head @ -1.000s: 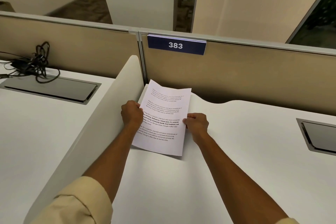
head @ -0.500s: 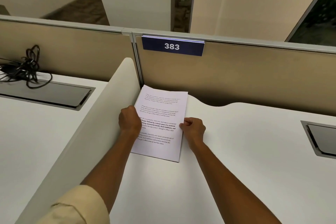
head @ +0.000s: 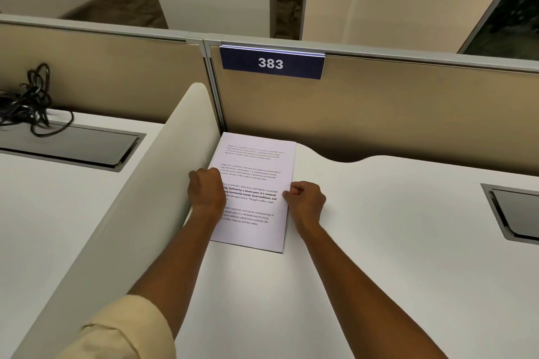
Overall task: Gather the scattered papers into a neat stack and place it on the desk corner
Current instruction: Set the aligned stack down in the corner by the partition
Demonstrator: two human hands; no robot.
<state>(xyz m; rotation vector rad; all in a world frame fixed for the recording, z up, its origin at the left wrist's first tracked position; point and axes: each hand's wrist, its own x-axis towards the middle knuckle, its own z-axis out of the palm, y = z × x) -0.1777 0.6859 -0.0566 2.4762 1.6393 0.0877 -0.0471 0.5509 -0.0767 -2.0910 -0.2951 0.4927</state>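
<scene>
A stack of printed white papers (head: 256, 160) lies flat in the far left corner of the white desk (head: 364, 256), its top edge close to the tan partition and its left edge beside the low white divider. My left hand (head: 205, 191) is curled on the stack's left edge, covering some of the text. My right hand (head: 304, 201) is curled against the right edge, fingertips pinching the sheets. Both hands grip the stack from the sides.
A low white divider (head: 145, 198) runs along the desk's left side. The tan partition (head: 408, 114) with a blue "383" sign (head: 271, 63) closes the back. A grey cable hatch (head: 516, 213) sits at right; tangled black cables (head: 32, 99) lie on the neighbouring desk.
The stack, tilted and lifted at its far end a second ago, has been lowered flat and pushed into the corner. Both hands stayed on its edges.
</scene>
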